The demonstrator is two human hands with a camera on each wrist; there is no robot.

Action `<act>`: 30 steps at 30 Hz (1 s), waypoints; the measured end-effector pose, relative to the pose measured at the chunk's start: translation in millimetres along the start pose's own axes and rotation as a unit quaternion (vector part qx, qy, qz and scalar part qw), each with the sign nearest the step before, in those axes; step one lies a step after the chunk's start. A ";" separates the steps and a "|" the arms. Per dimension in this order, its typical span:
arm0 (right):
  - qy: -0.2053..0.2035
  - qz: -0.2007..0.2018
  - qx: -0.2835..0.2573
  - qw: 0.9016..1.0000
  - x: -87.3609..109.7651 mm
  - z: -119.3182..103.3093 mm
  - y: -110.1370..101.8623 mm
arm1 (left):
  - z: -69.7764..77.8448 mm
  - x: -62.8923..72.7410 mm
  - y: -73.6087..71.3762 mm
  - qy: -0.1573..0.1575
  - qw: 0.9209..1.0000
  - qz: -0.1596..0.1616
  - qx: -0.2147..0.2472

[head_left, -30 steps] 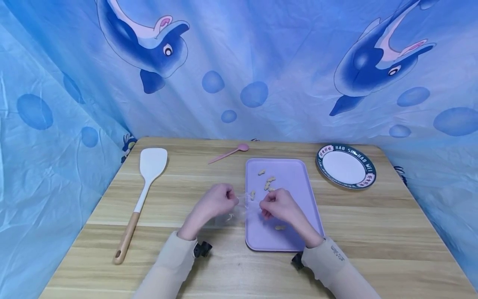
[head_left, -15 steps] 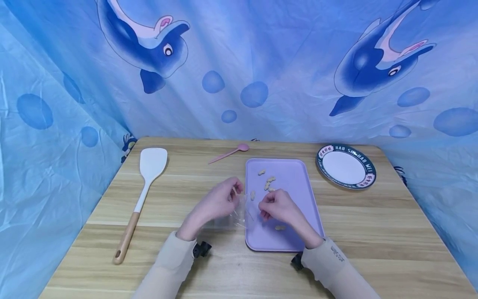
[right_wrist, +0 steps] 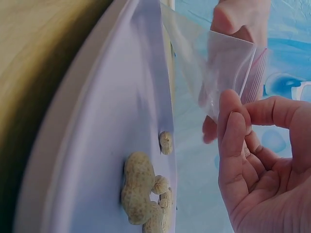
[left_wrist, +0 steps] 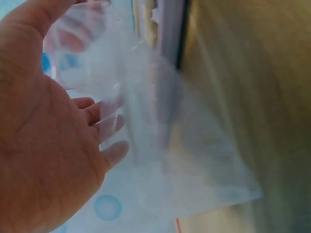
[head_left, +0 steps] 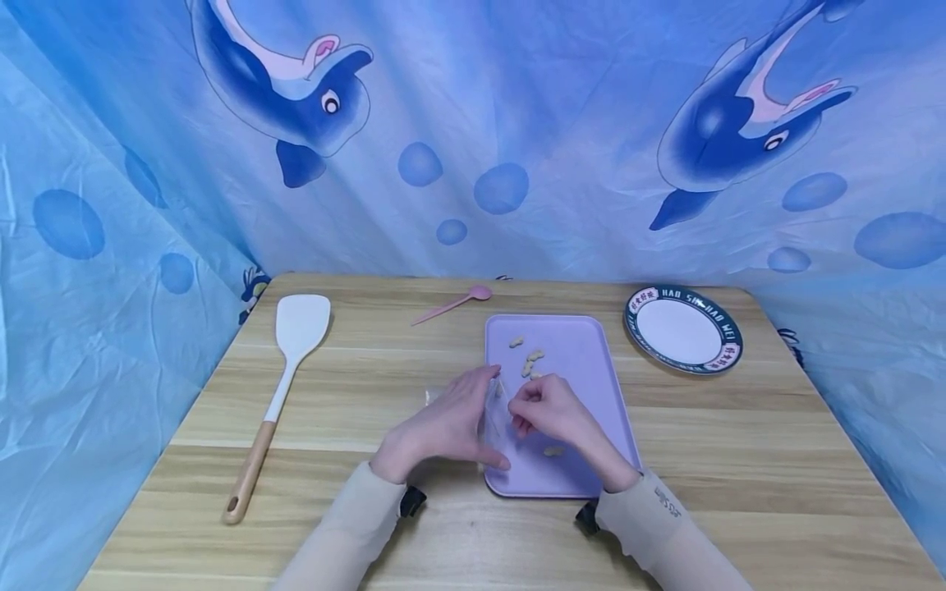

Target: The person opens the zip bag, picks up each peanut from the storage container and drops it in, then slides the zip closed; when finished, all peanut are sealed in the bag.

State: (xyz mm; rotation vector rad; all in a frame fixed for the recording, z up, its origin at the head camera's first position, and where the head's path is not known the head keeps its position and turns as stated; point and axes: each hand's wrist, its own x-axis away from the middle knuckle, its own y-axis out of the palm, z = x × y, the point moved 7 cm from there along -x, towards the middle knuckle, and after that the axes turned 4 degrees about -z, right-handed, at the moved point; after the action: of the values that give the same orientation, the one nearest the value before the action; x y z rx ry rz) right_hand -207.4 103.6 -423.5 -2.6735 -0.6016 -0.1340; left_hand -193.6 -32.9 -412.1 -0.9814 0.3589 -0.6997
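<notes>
A clear zip-lock bag [head_left: 493,414] hangs between the two hands over the left edge of a lilac tray [head_left: 591,349]. My right hand [head_left: 550,408] pinches the bag's zip edge between thumb and index finger, as the right wrist view shows. My left hand [head_left: 452,417] is spread beside the bag [left_wrist: 194,165], thumb and fingers apart. Its fingers show through the film and lie against it or just behind it; which, I cannot tell. Several peanuts [right_wrist: 138,188] in their shells lie loose on the tray, one peanut [head_left: 553,451] below my right hand.
At left lies a white spatula [head_left: 303,322] with a wooden handle. A small pink spoon [head_left: 479,292] is behind the tray. A plate [head_left: 680,332] with a dark green rim sits at the back right. A blue dolphin-print curtain [head_left: 473,123] stands behind the wooden table.
My left hand has gone from curled fingers at the bag's left side to a wide spread, its thumb now nearer the front over the tray edge. My right hand has hardly moved.
</notes>
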 end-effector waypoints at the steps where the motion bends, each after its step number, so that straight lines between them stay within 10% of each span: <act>1: -0.003 -0.003 -0.003 1.000 -0.1 -0.3 0.3 | -1.5 -0.4 1.3 -0.005 1.000 -0.003 -0.004; 30: -0.004 -0.013 0.019 1.000 -0.8 0.3 -6.3 | -13.4 -5.2 -12.5 0.052 0.994 0.058 0.074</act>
State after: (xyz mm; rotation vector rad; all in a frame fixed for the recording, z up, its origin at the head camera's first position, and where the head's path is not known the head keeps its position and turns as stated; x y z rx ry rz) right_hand -210.8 108.6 -421.6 -2.6314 -0.6367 -0.1178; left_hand -209.8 -42.4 -408.6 -0.7799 0.4455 -0.6638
